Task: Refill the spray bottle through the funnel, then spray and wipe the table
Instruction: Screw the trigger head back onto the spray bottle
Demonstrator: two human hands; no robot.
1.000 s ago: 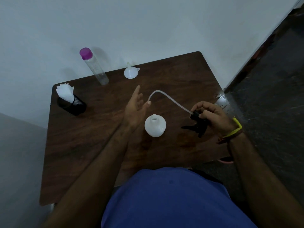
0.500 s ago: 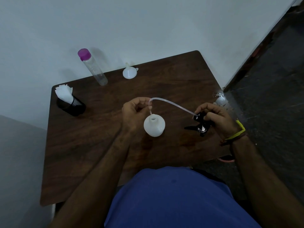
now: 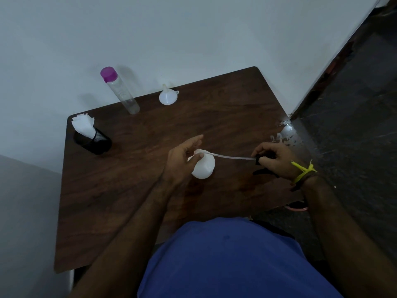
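The thin clear dip tube (image 3: 232, 157) runs crosswise from the right hand (image 3: 276, 161), which grips the black trigger spray head (image 3: 263, 172), to the left hand (image 3: 182, 157), pinching its tip over the round white plastic spray bottle (image 3: 204, 167).

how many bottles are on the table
2. The white spray bottle stands mid-table by the left hand; the clear bottle with a purple cap stands at the far edge, left of the funnel. None seems hidden.

The table (image 3: 133, 190) is seen to be dark wood-grain with a faint sheen. The spray bottle (image 3: 204, 168) and funnel (image 3: 167, 97) appear as smooth white plastic, the tube (image 3: 232, 156) translucent. White paper napkins (image 3: 82, 125) are held in a black mesh holder (image 3: 96, 143).
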